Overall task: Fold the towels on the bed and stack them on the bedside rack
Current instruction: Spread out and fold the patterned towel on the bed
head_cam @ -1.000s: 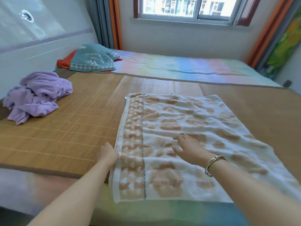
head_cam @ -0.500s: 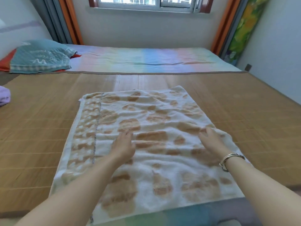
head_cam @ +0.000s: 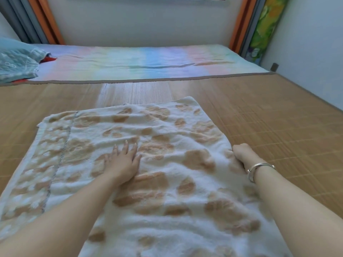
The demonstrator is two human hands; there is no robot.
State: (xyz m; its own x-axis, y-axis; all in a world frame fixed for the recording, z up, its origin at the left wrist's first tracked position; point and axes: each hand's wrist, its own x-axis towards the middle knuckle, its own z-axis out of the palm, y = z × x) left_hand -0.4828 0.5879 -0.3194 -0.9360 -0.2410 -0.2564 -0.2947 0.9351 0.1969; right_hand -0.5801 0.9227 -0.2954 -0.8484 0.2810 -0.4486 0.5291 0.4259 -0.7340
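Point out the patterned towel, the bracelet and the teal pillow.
patterned towel (head_cam: pixel 185 164): head view, on its middle, right of the flat left hand.
bracelet (head_cam: pixel 259 166): head view, on the band across the right wrist.
teal pillow (head_cam: pixel 16 64): head view, on its top face.

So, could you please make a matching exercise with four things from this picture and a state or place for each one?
Things:
1. left hand
2. right hand
3. towel
4. bracelet

States or places:
A. spread on the bamboo mat
B. around the right wrist
C. flat on the towel, fingers straight
D. gripping the towel's right edge

Pairs: 1-C, 2-D, 3-A, 4-B
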